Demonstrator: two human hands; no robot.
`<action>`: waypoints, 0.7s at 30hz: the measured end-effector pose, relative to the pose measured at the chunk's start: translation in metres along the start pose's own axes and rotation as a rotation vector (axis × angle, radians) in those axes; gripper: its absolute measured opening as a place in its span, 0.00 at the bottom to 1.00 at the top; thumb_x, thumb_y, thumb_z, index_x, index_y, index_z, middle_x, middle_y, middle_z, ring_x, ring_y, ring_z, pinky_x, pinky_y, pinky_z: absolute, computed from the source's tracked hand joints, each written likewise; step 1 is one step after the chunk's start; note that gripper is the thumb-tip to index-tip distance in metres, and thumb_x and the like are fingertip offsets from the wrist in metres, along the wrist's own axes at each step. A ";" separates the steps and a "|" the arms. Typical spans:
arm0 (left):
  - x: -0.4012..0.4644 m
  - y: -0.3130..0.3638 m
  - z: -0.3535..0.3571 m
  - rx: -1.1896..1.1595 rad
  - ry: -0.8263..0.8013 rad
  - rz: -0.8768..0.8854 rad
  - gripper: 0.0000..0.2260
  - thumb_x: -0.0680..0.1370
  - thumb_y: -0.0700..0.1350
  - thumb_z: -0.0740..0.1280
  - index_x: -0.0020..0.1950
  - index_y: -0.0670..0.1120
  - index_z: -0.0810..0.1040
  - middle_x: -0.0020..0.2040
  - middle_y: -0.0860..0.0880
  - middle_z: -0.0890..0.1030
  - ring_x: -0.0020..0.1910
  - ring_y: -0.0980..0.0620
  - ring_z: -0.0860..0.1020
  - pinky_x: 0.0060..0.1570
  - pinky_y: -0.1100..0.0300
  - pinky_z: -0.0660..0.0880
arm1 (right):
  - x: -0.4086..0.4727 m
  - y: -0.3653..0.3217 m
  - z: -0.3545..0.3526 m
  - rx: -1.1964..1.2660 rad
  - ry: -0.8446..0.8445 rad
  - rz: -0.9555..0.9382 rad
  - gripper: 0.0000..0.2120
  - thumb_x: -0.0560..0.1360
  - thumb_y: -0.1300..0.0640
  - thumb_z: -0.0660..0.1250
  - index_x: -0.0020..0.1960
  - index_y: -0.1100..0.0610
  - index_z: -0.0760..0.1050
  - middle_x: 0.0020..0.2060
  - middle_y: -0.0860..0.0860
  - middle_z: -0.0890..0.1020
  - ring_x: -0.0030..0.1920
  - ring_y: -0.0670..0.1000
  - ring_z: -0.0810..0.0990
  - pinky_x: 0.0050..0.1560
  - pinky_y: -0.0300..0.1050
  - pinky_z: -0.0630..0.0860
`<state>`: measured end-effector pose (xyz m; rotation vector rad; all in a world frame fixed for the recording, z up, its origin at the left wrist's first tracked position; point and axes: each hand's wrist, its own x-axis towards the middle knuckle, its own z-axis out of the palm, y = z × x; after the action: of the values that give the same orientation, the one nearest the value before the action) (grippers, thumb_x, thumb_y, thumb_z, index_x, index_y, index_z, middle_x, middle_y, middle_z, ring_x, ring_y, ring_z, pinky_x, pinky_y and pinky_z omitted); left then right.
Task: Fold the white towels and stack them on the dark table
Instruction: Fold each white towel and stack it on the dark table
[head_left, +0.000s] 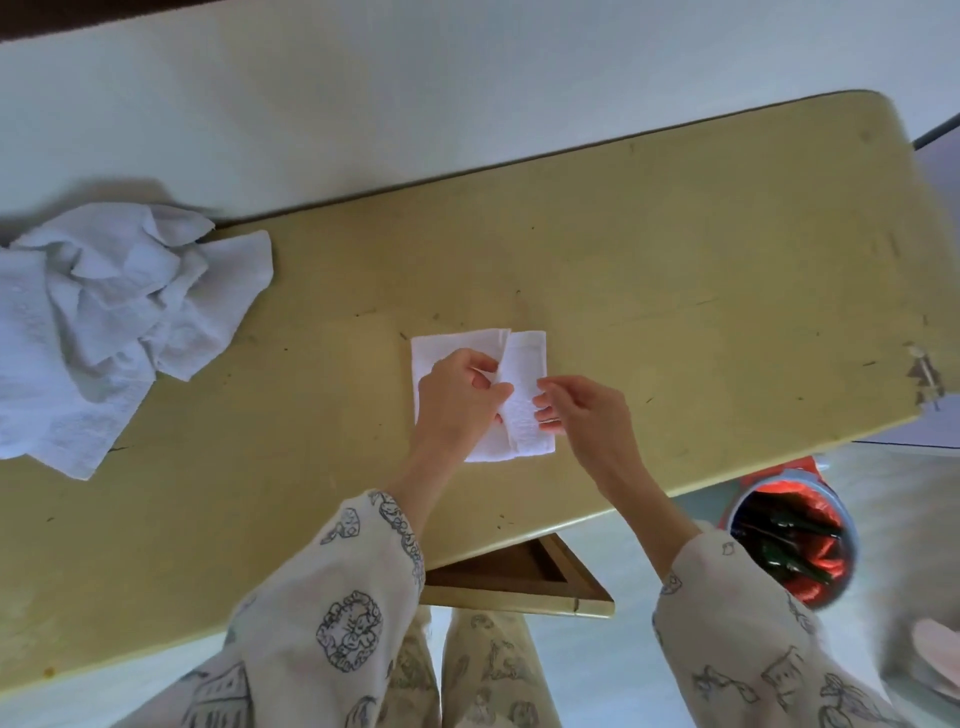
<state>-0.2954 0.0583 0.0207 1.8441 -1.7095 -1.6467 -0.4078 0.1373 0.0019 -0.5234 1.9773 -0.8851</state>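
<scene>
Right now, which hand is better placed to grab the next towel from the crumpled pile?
Probably the left hand. The crumpled pile lies at the table's left end, on that hand's side. The right hand sits beyond the folded towel and would have to cross over.

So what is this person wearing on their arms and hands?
Both hands, left hand and right hand, are bare: no gloves, and no rings or watch show. The arms wear loose cream sleeves printed with dark line drawings such as houses and round figures, pushed back from the wrists.
</scene>
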 end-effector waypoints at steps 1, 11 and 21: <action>0.002 -0.001 0.006 0.025 -0.014 0.001 0.08 0.72 0.40 0.70 0.50 0.46 0.76 0.42 0.49 0.79 0.42 0.48 0.81 0.45 0.58 0.78 | 0.001 0.002 0.000 0.010 -0.011 0.012 0.07 0.76 0.62 0.63 0.49 0.59 0.80 0.35 0.49 0.82 0.36 0.48 0.82 0.44 0.43 0.81; -0.002 -0.008 0.010 -0.048 -0.161 0.053 0.13 0.77 0.40 0.63 0.62 0.46 0.75 0.54 0.50 0.80 0.52 0.52 0.79 0.57 0.55 0.75 | 0.005 0.005 0.002 -0.057 -0.013 0.021 0.12 0.76 0.53 0.63 0.50 0.61 0.81 0.41 0.54 0.84 0.40 0.51 0.81 0.47 0.45 0.78; -0.010 -0.038 -0.009 0.241 0.001 0.283 0.16 0.79 0.36 0.58 0.65 0.45 0.72 0.58 0.48 0.74 0.47 0.56 0.72 0.47 0.70 0.66 | 0.012 0.003 0.005 -0.091 0.048 0.020 0.07 0.76 0.57 0.63 0.49 0.58 0.79 0.36 0.46 0.78 0.35 0.43 0.73 0.35 0.33 0.66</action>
<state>-0.2622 0.0744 0.0035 1.5947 -2.1334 -1.3811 -0.4101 0.1297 -0.0092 -0.5375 2.0708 -0.8045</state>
